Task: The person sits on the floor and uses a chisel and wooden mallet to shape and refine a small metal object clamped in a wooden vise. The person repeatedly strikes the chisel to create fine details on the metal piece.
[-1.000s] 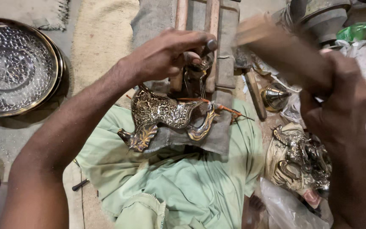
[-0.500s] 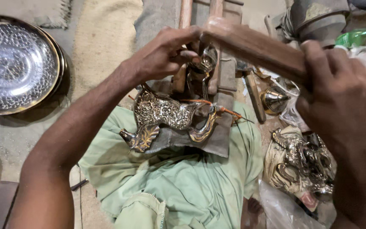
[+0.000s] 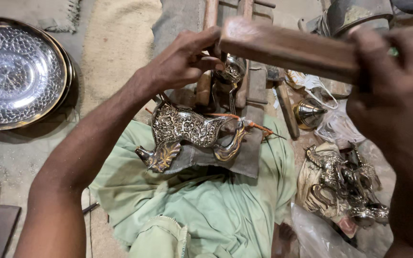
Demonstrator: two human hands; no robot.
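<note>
The right hand (image 3: 397,114) is wrapped around one end of a wooden bar (image 3: 288,48), fingers closed on it. The bar's long axis runs nearly level across the upper frame, tilting slightly up toward its free end, which reaches over to the left hand (image 3: 182,59). The left hand is pinched shut on the top of a small brass piece (image 3: 233,71), thumb and fingers pressed together on it; exactly what sits between the fingertips cannot be made out. The bar's free end lies just above and beside that pinch, so the brass piece is much nearer the left hand, while the right hand is well apart from it, out at the bar's far end.

Below the left hand, an ornate brass horse (image 3: 187,131) lies on its side on a grey cloth (image 3: 235,160) over the person's lap, in green fabric (image 3: 206,210). Its long axis runs left to right, roughly parallel to the bar.

Right of the lap, a heap of similar brass figures (image 3: 342,184) rests on plastic wrap, with a small brass cone (image 3: 308,113) beyond it. Far left on the floor stands a stack of hammered metal trays (image 3: 15,71).
</note>
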